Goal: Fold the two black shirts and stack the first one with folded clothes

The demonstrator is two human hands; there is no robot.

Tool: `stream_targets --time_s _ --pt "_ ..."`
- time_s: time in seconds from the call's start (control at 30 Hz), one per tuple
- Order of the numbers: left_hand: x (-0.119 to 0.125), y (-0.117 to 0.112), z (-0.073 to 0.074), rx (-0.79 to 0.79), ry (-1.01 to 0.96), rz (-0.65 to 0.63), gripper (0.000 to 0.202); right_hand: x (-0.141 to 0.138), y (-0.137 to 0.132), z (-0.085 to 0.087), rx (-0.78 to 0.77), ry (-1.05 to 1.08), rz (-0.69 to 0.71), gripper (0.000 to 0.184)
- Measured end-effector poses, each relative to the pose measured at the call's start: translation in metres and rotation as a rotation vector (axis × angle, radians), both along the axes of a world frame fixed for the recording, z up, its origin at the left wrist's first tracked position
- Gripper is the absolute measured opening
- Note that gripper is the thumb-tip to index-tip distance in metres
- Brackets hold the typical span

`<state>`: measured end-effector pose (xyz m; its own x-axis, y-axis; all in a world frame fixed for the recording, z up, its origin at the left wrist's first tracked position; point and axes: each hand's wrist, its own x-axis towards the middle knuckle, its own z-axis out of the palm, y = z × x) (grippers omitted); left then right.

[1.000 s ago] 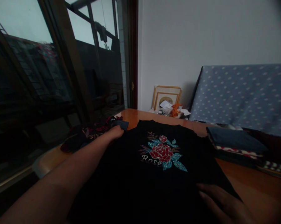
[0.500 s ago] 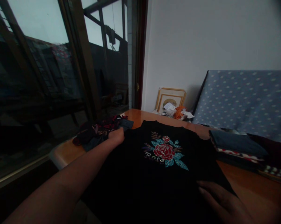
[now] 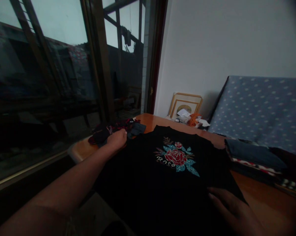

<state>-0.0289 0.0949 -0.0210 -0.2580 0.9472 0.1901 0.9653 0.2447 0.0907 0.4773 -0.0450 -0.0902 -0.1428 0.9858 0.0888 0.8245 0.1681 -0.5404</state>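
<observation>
A black shirt (image 3: 148,173) lies spread over the table, its front marked with a sparkling red rose, blue leaves and the word "Rose". My left hand (image 3: 117,139) is closed at the shirt's far left, on the sleeve edge, with the arm stretched out. Low on the right side of the shirt is my right hand (image 3: 232,208). Its thumb and finger come close together at the cloth, and the rest of that hand is dim. The lower part of the shirt fades into shadow.
Crumpled dark patterned clothes (image 3: 108,129) lie beyond my left hand on the wooden table (image 3: 81,150). Folded clothes (image 3: 256,157) are stacked at the right, before a blue dotted cloth (image 3: 263,108). Picture frames (image 3: 186,101) lean against the wall; glass doors (image 3: 51,82) stand left.
My left hand has moved left, away from the rose print, and the sleeve reaches out with it. My right hand stays at about the same place. The view has turned slightly left.
</observation>
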Motion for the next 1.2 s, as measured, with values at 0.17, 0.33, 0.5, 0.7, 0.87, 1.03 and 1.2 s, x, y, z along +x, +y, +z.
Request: stream_targets --time_s 0.17,0.33,0.5,0.7,0.87,1.03,1.2 --pt "-0.014 -0.052 -0.008 -0.079 0.043 0.028 0.056 -0.007 -0.004 0.012 0.032 -0.06 -0.012 0.036" --pt "-0.008 -0.09 -0.029 -0.081 0.098 -0.004 0.062 0.001 0.001 -0.006 0.043 -0.098 0.046 0.041" --pt "-0.014 -0.102 -0.034 -0.066 0.105 -0.04 0.05 0.004 0.007 -0.022 0.091 -0.203 0.053 0.044" --pt "-0.027 -0.1 -0.028 -0.103 0.107 -0.058 0.045 -0.008 -0.002 -0.014 0.151 -0.337 0.047 0.045" --pt "-0.009 -0.082 -0.018 -0.03 0.123 -0.151 0.042 -0.021 -0.006 -0.004 0.152 -0.447 0.066 0.044" --pt "0.035 -0.053 -0.001 -0.12 0.098 -0.457 0.036 -0.025 -0.002 0.0 0.086 -0.459 0.082 0.043" --pt "0.066 -0.017 0.002 -0.233 0.078 -0.507 0.03 -0.024 -0.003 0.007 -0.047 -0.44 0.07 0.044"
